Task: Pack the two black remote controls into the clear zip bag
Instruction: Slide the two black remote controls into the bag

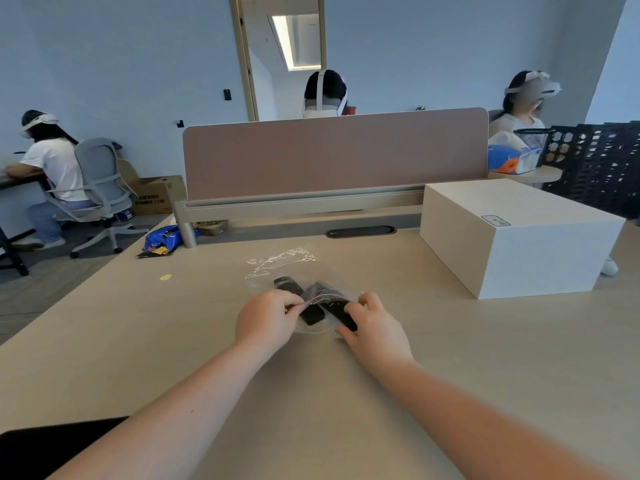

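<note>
Two black remote controls lie side by side on the beige table. The left remote (298, 299) points away to the upper left, and the right remote (334, 303) lies under crinkled plastic. The clear zip bag (282, 263) is spread over and behind them, its far part lying loose on the table. My left hand (268, 318) pinches the bag's near edge over the left remote. My right hand (372, 323) grips the near end of the right remote together with the bag's plastic. How far each remote is inside the bag is unclear.
A large beige box (512, 237) stands at the right. A pink desk divider (332, 154) runs along the table's far edge. A blue snack bag (166, 239) lies at the far left corner, a yellow sticker (166, 277) nearby. A black object (45, 448) occupies the near left corner. People sit beyond.
</note>
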Demonstrator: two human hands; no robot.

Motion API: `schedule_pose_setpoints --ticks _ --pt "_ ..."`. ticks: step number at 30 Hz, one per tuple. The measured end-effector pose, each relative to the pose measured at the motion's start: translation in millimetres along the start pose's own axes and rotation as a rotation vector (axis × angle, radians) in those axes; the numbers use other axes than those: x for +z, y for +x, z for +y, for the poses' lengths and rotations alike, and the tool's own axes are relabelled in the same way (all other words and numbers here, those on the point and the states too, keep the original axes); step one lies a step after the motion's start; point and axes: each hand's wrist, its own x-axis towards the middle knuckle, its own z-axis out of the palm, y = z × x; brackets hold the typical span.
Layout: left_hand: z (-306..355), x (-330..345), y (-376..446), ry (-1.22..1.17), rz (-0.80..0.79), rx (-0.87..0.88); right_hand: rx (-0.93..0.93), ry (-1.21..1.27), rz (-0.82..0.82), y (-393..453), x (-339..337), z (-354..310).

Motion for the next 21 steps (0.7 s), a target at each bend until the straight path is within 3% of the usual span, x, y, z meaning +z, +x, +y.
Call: schedule_pose_setpoints --ticks 8,21 --pt "-8.2 10.0 -0.3 0.019 -0.018 0.058 0.068 0.063 -0.044 -3.9 2.7 19.9" --pt "-14.4 13.2 -1.4 0.006 -0.054 0.057 -0.073 -0.098 -0.098 13.0 28.8 11.8"
